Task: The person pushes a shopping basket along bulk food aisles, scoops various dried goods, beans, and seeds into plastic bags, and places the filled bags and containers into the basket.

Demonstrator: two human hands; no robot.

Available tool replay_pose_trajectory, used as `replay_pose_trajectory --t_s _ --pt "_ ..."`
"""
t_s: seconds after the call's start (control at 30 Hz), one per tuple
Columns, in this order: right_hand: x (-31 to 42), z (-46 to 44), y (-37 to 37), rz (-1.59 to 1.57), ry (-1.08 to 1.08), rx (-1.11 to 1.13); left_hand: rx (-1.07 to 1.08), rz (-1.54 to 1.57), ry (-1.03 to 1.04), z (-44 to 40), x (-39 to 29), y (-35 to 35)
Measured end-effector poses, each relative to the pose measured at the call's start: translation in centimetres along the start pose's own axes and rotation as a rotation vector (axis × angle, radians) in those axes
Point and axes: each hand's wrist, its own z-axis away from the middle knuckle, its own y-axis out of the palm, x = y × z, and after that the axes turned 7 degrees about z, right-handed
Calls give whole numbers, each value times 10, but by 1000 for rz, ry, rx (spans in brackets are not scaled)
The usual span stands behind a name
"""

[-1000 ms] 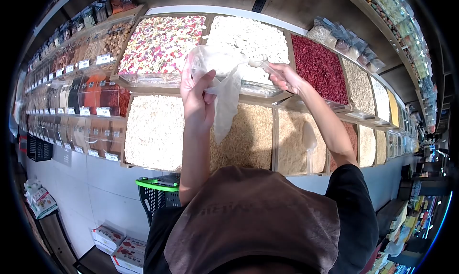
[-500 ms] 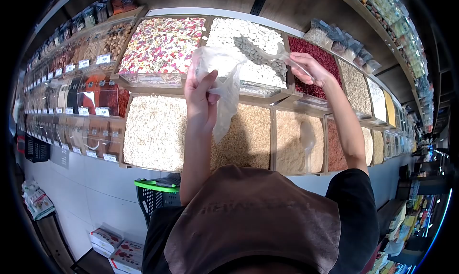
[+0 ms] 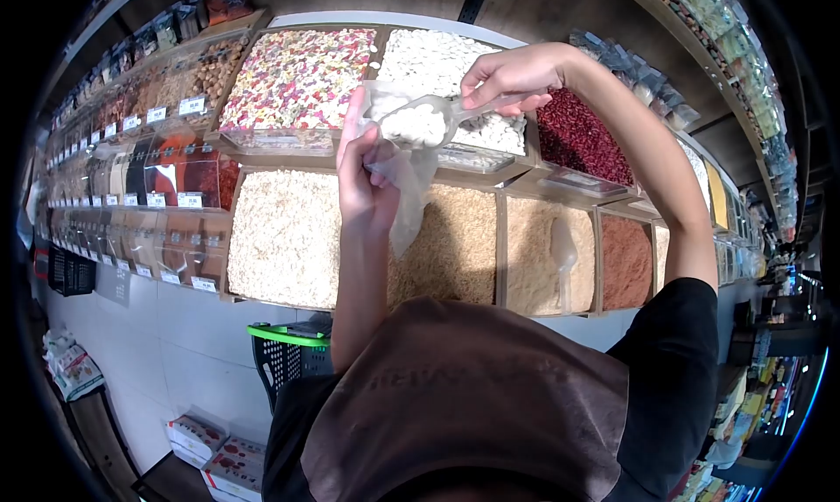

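My left hand point(image 3: 366, 176) is closed around a clear plastic bag point(image 3: 411, 203), holding its mouth up over the bins. My right hand point(image 3: 516, 77) grips the handle of a clear plastic scoop point(image 3: 451, 117). White beans point(image 3: 415, 126) lie heaped in the scoop, whose front end is at the mouth of the bag. Through the thin plastic I cannot tell exactly how far inside it reaches. Behind and below both hands is a bin filled with large white beans point(image 3: 429, 51).
Dark red beans point(image 3: 582, 143) fill the bin to the right; colourful flakes point(image 3: 297, 77) lie to the left. Nearer bins hold pale oats point(image 3: 284, 239), brownish grain point(image 3: 464, 248) and beige powder with another scoop point(image 3: 564, 248). A black basket with a green rim point(image 3: 289, 334) stands below.
My right hand has moved left, bringing the scoop from above the white beans to the bag's mouth. The scoop's load of white beans now shows clearly. My left hand has barely moved.
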Motion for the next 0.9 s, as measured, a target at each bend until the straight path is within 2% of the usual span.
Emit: replay_pose_trajectory --t_s 0.17,0.3,0.37,0.53,0.6,0.67,0.73,0.77,0.8,0.9 --pt "35 -10 -1 347 87 49 33 69 19 3 -6 -4" --pt "40 -4 -3 326 83 52 56 79 29 3 -9 -8" --pt "39 5 -4 325 97 -33 70 77 22 4 -9 -7" --pt "2 24 -20 167 89 -127 -17 -54 0 12 -6 -2" --pt "-23 24 -21 94 59 -344 -39 -70 -22 21 -4 1" --pt "-53 8 -18 331 157 -593 -65 -85 -36 27 -1 -1" --pt "-106 -28 -7 726 113 -1003 -11 -46 -59 33 4 -12" --pt "-97 -31 9 677 306 -989 -11 -12 -73 35 4 -12" --pt "-105 -42 17 700 393 -1012 -14 -11 -73 36 5 -12" --pt "-134 -76 27 684 419 -1072 -76 -68 -91 34 6 -12"
